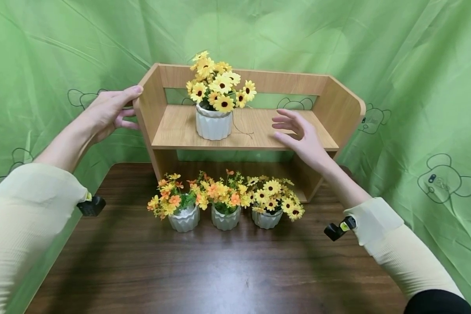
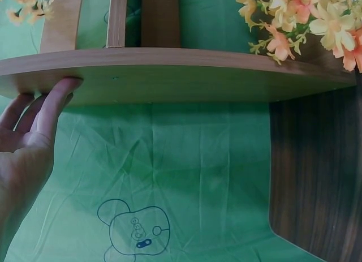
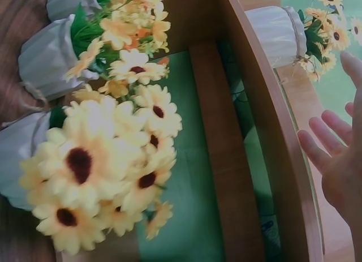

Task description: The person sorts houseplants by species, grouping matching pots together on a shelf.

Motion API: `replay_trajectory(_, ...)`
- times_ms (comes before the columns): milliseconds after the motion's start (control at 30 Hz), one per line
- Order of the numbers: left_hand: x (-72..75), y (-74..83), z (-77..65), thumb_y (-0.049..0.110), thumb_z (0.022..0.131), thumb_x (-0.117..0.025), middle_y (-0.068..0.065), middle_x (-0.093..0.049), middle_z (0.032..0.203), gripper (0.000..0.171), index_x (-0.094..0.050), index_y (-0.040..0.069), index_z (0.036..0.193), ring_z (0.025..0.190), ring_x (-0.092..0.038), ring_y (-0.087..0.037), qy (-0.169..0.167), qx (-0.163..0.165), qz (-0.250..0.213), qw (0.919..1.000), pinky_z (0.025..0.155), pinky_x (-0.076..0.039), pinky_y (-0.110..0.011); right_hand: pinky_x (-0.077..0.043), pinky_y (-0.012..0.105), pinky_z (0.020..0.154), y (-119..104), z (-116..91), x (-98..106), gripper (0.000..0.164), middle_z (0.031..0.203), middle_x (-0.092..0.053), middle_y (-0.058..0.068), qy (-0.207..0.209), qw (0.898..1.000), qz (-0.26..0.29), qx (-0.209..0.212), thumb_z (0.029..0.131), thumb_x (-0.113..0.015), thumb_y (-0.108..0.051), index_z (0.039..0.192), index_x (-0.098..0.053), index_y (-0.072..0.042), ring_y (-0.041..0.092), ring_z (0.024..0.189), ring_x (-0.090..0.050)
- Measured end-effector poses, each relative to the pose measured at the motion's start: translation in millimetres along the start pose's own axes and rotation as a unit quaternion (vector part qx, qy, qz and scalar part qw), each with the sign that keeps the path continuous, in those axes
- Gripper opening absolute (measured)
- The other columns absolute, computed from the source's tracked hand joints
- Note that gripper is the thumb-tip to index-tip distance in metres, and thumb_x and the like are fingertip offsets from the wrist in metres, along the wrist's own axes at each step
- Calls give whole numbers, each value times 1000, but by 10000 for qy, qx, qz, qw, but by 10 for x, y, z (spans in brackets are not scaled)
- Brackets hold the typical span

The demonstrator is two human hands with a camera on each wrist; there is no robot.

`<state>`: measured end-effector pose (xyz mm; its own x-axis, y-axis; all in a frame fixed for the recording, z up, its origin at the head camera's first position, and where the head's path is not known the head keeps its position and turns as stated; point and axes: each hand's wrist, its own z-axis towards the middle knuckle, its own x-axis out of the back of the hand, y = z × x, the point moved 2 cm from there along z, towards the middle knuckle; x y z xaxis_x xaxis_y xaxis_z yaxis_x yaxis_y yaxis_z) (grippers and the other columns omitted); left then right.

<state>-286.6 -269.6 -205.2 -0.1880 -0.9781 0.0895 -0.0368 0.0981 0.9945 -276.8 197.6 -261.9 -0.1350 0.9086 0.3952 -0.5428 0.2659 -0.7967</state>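
A wooden two-tier shelf [image 1: 243,148] stands on the table. On its upper board, left of the middle, sits a white ribbed pot [image 1: 213,123] of yellow daisy-like flowers [image 1: 221,85]. The fingers of my left hand [image 1: 110,111] rest against the outer face of the left side panel [image 2: 186,81], the thumb at its front edge. My right hand [image 1: 301,136] hovers over the right half of the upper board, fingers slightly bent and apart, holding nothing. In the right wrist view that hand [image 3: 342,166] is near the upper pot [image 3: 276,37], with a gap between.
Three more white pots stand in a row before the shelf: orange-yellow flowers on the left [image 1: 184,219] and middle [image 1: 225,218], yellow daisy-like ones on the right [image 1: 267,219]. Dark wooden table [image 1: 220,270] spreads in front; a green cloth [image 1: 259,26] hangs behind.
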Motion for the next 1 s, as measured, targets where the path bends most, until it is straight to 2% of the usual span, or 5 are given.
replay_trajectory(133, 8, -6, -2, 42, 103, -60, -14, -16, 174, 79, -23, 8, 164, 157, -26, -41, -13, -8, 4, 10000, 76, -68, -27, -52, 25, 112, 43, -109, 34, 54, 144, -60, 21, 67, 10000, -4, 12, 100, -68, -13, 151, -50, -16, 25, 132, -60)
replay_trajectory(267, 19, -8, -6, 43, 103, -60, -14, -16, 174, 79, -23, 8, 164, 157, -26, -40, 16, 6, -13, 10000, 75, -68, -27, -52, 20, 110, 69, -226, 55, 51, 143, -61, 21, 178, 9998, 51, 117, 101, -66, -13, 150, -51, -15, 21, 131, -61)
replay_trajectory(567, 5, -2, 2, 44, 103, -60, -12, -14, 174, 80, -22, 10, 164, 157, -24, -41, -5, 16, 92, 10000, 76, -67, -26, -58, 22, 100, 127, -519, 93, 46, 134, -67, 19, 612, 9919, 874, 683, 98, -63, 1, 144, -54, 0, 23, 121, -68)
replay_trajectory(667, -4, -4, 4, 44, 103, -60, -12, -14, 174, 80, -23, 9, 164, 157, -25, -40, 19, 27, 81, 10000, 75, -67, -26, -60, 25, 99, 165, -593, 99, 45, 132, -66, 25, 681, 9897, 972, 803, 98, -62, 3, 142, -55, 3, 24, 118, -69)
replay_trajectory(1000, -5, 0, -1, 43, 103, -60, -15, -15, 174, 80, -23, 8, 164, 157, -25, -41, 24, -5, 44, 10000, 75, -68, -27, -61, 26, 98, 435, -823, 118, 45, 130, -64, 29, 610, 9918, 936, 622, 96, -61, 7, 140, -55, 6, 22, 115, -69)
